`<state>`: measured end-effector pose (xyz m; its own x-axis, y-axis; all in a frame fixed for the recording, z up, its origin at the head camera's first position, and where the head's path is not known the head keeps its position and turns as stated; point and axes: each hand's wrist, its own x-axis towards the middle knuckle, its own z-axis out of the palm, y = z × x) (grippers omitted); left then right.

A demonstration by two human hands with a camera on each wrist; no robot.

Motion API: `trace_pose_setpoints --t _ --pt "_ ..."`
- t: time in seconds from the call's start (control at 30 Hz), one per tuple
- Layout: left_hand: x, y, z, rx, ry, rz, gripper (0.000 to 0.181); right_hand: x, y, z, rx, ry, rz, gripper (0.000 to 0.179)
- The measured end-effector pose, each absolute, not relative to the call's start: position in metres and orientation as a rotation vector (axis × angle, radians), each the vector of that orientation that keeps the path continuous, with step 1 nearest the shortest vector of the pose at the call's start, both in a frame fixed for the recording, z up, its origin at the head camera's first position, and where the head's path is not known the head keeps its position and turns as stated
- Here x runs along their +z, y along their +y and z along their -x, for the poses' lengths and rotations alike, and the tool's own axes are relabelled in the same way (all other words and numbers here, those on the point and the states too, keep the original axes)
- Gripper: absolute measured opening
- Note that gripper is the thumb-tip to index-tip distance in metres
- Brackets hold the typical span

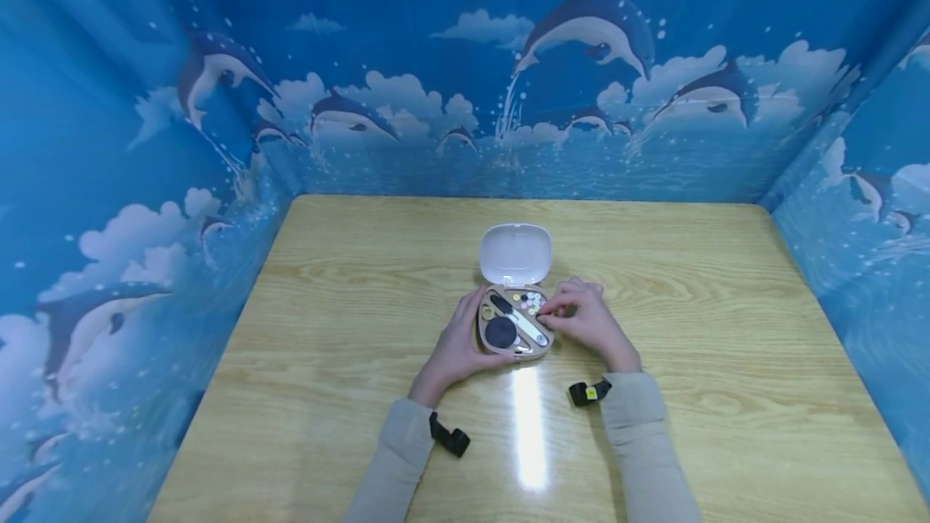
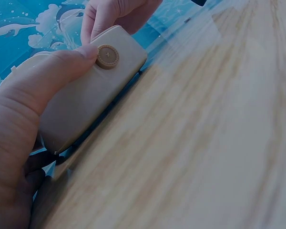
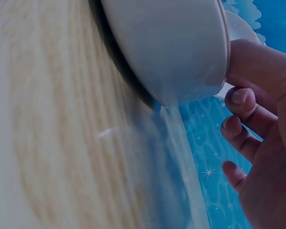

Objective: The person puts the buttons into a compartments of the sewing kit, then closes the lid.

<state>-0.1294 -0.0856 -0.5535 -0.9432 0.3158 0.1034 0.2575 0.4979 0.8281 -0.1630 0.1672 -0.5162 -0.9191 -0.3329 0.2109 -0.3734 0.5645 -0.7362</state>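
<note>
A small beige sewing kit box [image 1: 534, 352] sits on the table with its whitish lid [image 1: 516, 253] raised at the back. My left hand [image 1: 461, 337] grips it from the left, fingers along the side and thumb at the front near a round ribbed catch [image 2: 107, 56]. Inside are small coloured buttons [image 1: 534, 299], a slim black-and-silver tool [image 1: 525, 321] lying diagonally, a dark round disc [image 1: 500, 332] and a gold-coloured ring [image 1: 488, 312]. My right hand [image 1: 584, 317] reaches over the right rim, thumb and forefinger at the button compartment; whether they pinch anything is hidden.
The box stands on a light wood-grain table [image 1: 349, 289]. Blue dolphin-print curtains [image 1: 407, 135] rise behind and along both sides. Black wrist cameras [image 1: 452, 437] hang at both cuffs, and a bright reflection lies on the table before the box.
</note>
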Motion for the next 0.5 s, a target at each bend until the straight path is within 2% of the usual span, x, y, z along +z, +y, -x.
trace_pose_setpoints --t 0.5 --pt "-0.5539 -0.0858 0.1293 1.459 2.673 -0.522 0.127 -0.512 0.167 0.1594 1.308 -2.738 -0.622 0.015"
